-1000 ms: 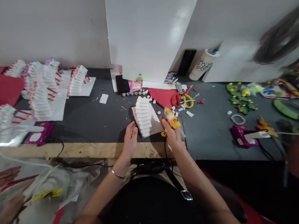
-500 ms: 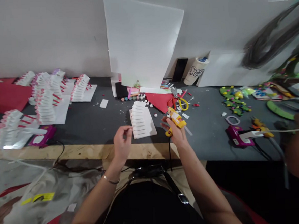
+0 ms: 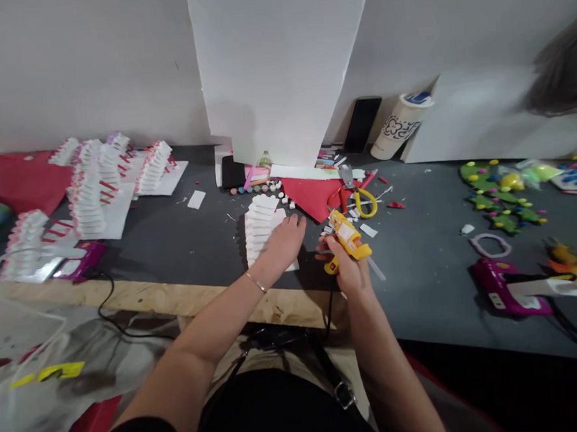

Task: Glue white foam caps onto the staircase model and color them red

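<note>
Evidently, white strips [image 3: 257, 232] line the card [image 3: 295, 265] without pink tips; right hand [image 3: 353, 272] grips yellow glue gun [image 3: 349, 236], left hand's [image 3: 286, 241] grip unclear.

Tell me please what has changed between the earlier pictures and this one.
The left hand moved rightward, from the left edge of the pleated white piece to over its right side; whether it grips anything is unclear. The right hand still holds the yellow glue gun; the scissors lie as before.
</note>
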A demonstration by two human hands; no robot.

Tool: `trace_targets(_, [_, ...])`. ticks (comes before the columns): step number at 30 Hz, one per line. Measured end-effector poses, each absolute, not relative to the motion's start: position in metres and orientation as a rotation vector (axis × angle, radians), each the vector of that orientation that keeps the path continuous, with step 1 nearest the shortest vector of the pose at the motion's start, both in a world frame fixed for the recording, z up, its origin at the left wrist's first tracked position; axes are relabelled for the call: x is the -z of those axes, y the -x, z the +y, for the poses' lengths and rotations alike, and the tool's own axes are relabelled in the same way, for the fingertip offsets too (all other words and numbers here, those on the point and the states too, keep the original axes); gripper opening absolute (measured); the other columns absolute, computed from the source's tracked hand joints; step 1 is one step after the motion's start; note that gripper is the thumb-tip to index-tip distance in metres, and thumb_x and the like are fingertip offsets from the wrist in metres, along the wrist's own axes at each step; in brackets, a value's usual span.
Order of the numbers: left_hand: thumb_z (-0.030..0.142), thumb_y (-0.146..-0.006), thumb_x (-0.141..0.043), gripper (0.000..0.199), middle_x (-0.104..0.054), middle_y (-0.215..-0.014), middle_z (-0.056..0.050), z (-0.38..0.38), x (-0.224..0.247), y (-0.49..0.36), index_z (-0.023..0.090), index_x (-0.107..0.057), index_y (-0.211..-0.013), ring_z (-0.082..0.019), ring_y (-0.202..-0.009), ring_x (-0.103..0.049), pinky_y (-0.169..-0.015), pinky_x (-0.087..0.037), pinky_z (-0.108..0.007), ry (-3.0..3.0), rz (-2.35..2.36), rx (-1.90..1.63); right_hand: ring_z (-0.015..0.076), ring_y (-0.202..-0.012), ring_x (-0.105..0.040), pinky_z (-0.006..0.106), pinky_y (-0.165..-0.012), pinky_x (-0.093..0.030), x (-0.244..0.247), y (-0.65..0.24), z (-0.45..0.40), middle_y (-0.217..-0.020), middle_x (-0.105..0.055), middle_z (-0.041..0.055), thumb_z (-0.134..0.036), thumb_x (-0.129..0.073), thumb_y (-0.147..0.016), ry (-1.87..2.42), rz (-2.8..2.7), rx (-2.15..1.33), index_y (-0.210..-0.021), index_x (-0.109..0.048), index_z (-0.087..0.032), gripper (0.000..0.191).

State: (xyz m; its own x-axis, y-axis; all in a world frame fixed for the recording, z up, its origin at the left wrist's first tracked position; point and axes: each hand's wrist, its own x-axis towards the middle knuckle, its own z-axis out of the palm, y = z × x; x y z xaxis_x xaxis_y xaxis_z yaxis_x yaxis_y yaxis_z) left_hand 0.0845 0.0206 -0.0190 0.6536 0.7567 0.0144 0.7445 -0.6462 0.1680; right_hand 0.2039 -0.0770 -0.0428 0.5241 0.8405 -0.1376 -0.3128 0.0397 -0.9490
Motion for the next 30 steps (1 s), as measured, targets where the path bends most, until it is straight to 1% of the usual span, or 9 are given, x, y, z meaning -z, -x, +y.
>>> trace_targets(2, [0.001, -0.095, -0.049, 0.041, -0.066, -0.125, -0.023, 0.024, 0.02, -0.082, 0.004, -0.057, -0.135, -0.031, -0.117, -0.064, -0.092, -0.056, -0.042, -2.72, 1.239, -0.101, 0.0158, -0.069, -0.071, 0.025, -0.055, -0.061, 0.041, -0.202, -0.08, -0.087, -0.076, 0.0031, -0.056, -0.083, -0.07, 1.227, -0.569, -0.973, -0.087, -0.071, -0.021, 0.041])
trace_targets(5, [-0.001, -0.093, -0.048, 0.032, -0.068, -0.115, -0.019, 0.032, 0.023, -0.08, 0.008, -0.065, -0.119, -0.029, -0.113, -0.063, -0.092, -0.055, -0.041, -2.75, 1.216, -0.12, 0.0165, -0.071, -0.072, 0.026, -0.055, -0.062, 0.04, -0.202, -0.082, -0.088, -0.076, 0.0035, -0.057, -0.081, -0.072, 1.221, -0.584, -0.991, -0.087, -0.071, -0.021, 0.04])
trace_targets(9, [0.003, -0.095, -0.049, 0.024, -0.069, -0.106, -0.015, 0.039, 0.021, -0.083, 0.012, -0.07, -0.102, -0.028, -0.109, -0.063, -0.092, -0.054, -0.04, -2.785, 1.204, -0.153, 0.0151, -0.065, -0.07, 0.025, -0.051, -0.06, 0.044, -0.205, -0.08, -0.08, -0.074, 0.0015, -0.056, -0.082, -0.07, 1.208, -0.539, -0.972, -0.084, -0.07, -0.021, 0.04])
trace_targets(14, [0.007, -0.099, -0.046, 0.025, -0.068, -0.111, -0.019, 0.028, 0.007, -0.093, 0.009, -0.069, -0.108, -0.031, -0.114, -0.062, -0.093, -0.054, -0.043, -2.787, 1.209, -0.137, 0.0132, -0.057, -0.067, 0.022, -0.046, -0.055, 0.049, -0.207, -0.078, -0.074, -0.071, -0.0003, -0.056, -0.085, -0.066, 1.227, -0.492, -0.923, -0.083, -0.067, -0.02, 0.043])
trace_targets(17, [0.009, -0.1, -0.046, 0.027, -0.068, -0.115, -0.017, 0.01, 0.002, -0.091, 0.011, -0.067, -0.115, -0.029, -0.115, -0.061, -0.097, -0.053, -0.041, -2.75, 1.145, -0.339, 0.0124, -0.057, -0.065, 0.022, -0.045, -0.055, 0.048, -0.207, -0.079, -0.076, -0.071, -0.0009, -0.056, -0.087, -0.063, 1.207, -0.486, -0.907, -0.084, -0.067, -0.021, 0.046])
trace_targets(20, [0.014, -0.1, -0.049, 0.024, -0.07, -0.111, -0.013, -0.007, 0.001, -0.075, 0.014, -0.067, -0.117, -0.026, -0.111, -0.064, -0.099, -0.053, -0.041, -2.561, 1.093, -0.564, 0.0115, -0.056, -0.064, 0.022, -0.044, -0.054, 0.043, -0.205, -0.081, -0.076, -0.07, -0.0014, -0.058, -0.089, -0.06, 1.205, -0.499, -0.913, -0.083, -0.066, -0.021, 0.049])
trace_targets(22, [0.015, -0.098, -0.054, 0.024, -0.071, -0.109, -0.01, -0.015, 0.0, -0.057, 0.017, -0.066, -0.118, -0.023, -0.105, -0.066, -0.096, -0.054, -0.04, -2.353, 1.091, -0.713, 0.0113, -0.055, -0.064, 0.021, -0.043, -0.054, 0.04, -0.203, -0.082, -0.075, -0.07, -0.0013, -0.06, -0.089, -0.058, 1.221, -0.521, -0.928, -0.081, -0.066, -0.021, 0.051])
trace_targets(25, [0.018, -0.093, -0.06, 0.019, -0.073, -0.102, -0.007, -0.018, 0.0, -0.025, 0.019, -0.068, -0.11, -0.019, -0.091, -0.068, -0.08, -0.056, -0.032, -2.011, 1.06, -0.85, 0.0122, -0.055, -0.064, 0.021, -0.042, -0.053, 0.036, -0.199, -0.083, -0.074, -0.07, -0.0003, -0.065, -0.089, -0.056, 1.253, -0.574, -0.991, -0.078, -0.067, -0.021, 0.054])
trace_targets(30, [0.032, -0.09, -0.068, 0.015, -0.071, -0.084, -0.004, 0.0, -0.004, 0.018, 0.019, -0.069, -0.097, -0.014, -0.076, -0.064, -0.068, -0.052, -0.027, -1.457, 0.992, -0.902, 0.0134, -0.053, -0.065, 0.022, -0.044, -0.051, 0.024, -0.197, -0.083, -0.07, -0.07, 0.0016, -0.072, -0.081, -0.067, 1.314, -0.839, -1.187, -0.08, -0.07, -0.019, 0.055])
